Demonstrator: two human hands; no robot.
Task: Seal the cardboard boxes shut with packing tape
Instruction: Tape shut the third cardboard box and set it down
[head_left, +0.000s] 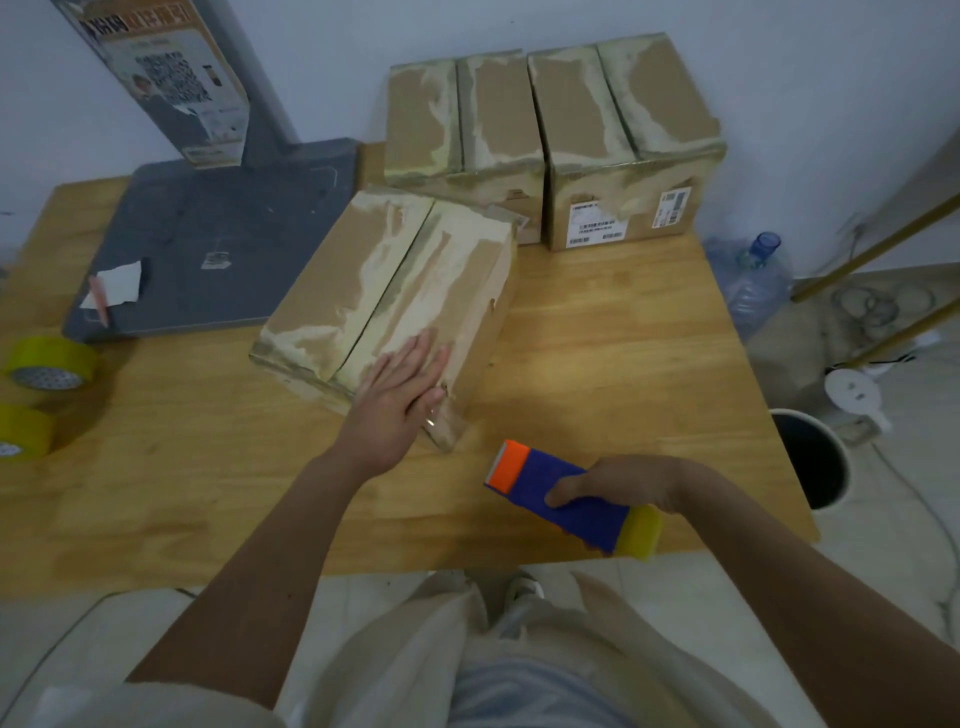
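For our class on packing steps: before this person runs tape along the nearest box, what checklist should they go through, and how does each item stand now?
1. Left hand flat on the nearest box: ok.
2. Flaps closed, seam visible: ok.
3. Tape dispenser gripped by right hand: ok.
4. Dispenser placed on box: not ok, held above the table.
5. Tape end free: cannot tell.

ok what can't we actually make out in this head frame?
- Nearest box: near right corner hidden by the left hand, head view.
- Tape dispenser: far side hidden by the right hand.
- Lower tape roll: cut by the left edge.
- Shipping label: print too small.
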